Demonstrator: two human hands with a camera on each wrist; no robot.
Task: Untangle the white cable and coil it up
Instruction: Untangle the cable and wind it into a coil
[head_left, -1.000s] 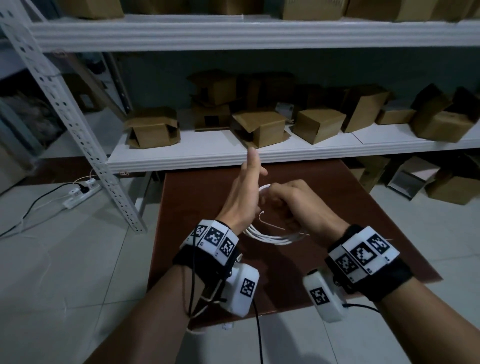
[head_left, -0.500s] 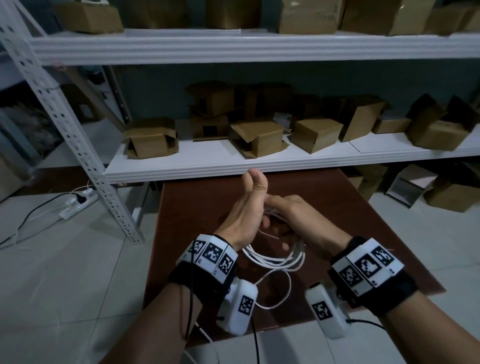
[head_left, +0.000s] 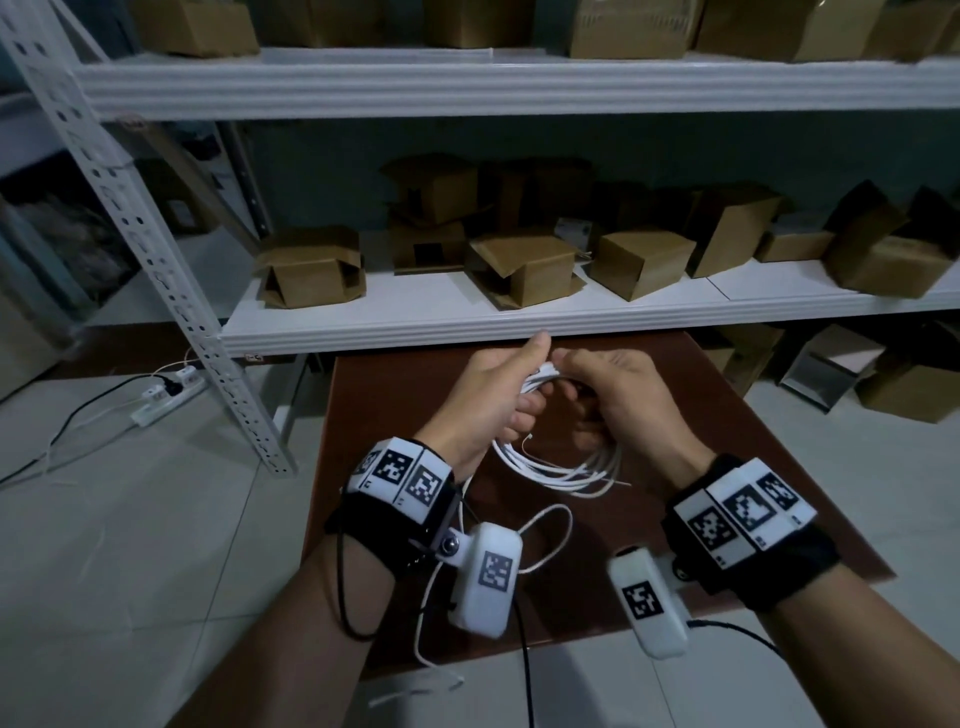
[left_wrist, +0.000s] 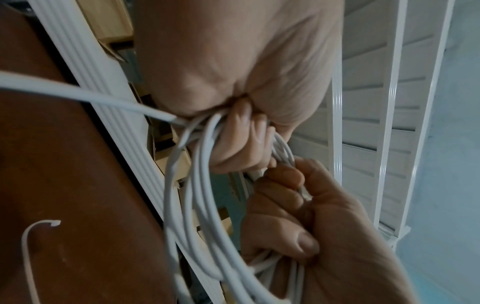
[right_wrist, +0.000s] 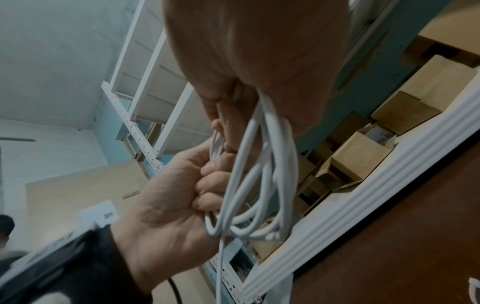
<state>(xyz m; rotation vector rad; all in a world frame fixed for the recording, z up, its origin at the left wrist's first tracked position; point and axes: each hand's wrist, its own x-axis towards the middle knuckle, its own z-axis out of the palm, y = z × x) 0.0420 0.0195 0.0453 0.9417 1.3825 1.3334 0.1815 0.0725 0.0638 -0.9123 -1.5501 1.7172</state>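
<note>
Cable (head_left: 558, 470): light, springy white loops, held above the brown table (head_left: 753, 441) — apt to spring apart.
Left hand (head_left: 485, 400): clenched round the loops' top.
Right hand (head_left: 618, 395): clasping the same bundle — best hold there.

Smooth white plastic-sheathed cable (head_left: 561, 470), matt brown tabletop (head_left: 395, 415), plain cardboard boxes (head_left: 641, 262), painted perforated metal upright (head_left: 156, 244)

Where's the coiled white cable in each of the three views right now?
Head: white cable centre, hanging between both hands over the brown table.
Left wrist: lower centre, below the left hand.
Right wrist: centre.
Shared landmark: the ribbed white shelf edge.
</note>
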